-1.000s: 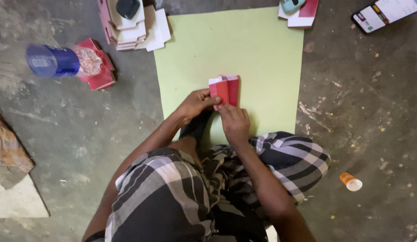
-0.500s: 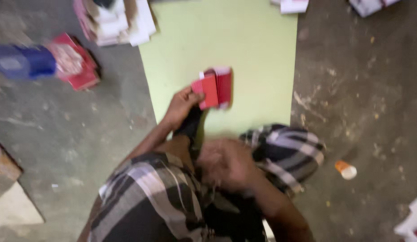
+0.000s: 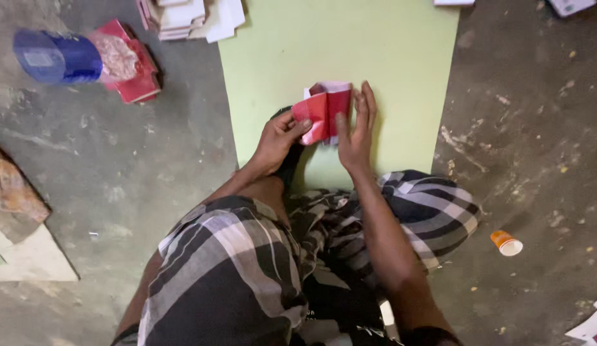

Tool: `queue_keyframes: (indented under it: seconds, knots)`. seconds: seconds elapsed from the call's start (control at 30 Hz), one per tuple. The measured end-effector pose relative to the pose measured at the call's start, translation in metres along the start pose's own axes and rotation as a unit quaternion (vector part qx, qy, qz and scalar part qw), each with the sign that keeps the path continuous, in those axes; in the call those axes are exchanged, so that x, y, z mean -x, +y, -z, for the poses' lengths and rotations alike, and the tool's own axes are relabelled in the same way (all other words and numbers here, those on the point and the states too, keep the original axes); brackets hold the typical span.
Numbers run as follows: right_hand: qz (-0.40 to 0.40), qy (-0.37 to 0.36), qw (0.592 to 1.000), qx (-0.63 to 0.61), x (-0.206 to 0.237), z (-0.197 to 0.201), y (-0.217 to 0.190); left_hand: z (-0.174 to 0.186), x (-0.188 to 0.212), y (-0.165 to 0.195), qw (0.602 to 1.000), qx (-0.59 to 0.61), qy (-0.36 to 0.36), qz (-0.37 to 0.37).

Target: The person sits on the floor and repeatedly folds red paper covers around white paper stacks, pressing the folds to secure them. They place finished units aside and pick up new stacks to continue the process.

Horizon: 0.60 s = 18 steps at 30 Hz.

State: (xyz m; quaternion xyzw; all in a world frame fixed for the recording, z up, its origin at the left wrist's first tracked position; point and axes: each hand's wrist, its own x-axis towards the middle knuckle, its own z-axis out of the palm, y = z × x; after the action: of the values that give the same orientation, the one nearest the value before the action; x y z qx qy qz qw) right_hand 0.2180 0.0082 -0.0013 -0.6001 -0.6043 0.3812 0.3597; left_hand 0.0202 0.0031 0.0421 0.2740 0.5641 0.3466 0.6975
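Rough grey concrete floor [image 3: 119,173] carries a pale green sheet [image 3: 337,45], over which both hands work a red and white folded card [image 3: 324,112]. By the look of it, a fold is being shaped; the next move calls for pressing the crease flat. Left hand [image 3: 276,138] pinches the card's near left edge, its grip closed on it. Right hand [image 3: 356,128] lies open, fingers straight, flat against the card's right side, so the card sits between the two hands.
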Motion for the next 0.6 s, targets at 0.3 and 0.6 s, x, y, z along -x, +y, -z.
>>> queue_keyframes:
  seconds: [0.3, 0.6]
  knots:
    - [0.048, -0.021, 0.999, 0.000, -0.002, 0.003, -0.008, 0.004, -0.004, -0.012, 0.994, 0.096, -0.029, -0.032]
    - [0.045, 0.006, 0.997, 0.059, -0.001, -0.004, -0.002, 0.006, -0.004, -0.015, 0.997, 0.069, -0.042, -0.018]
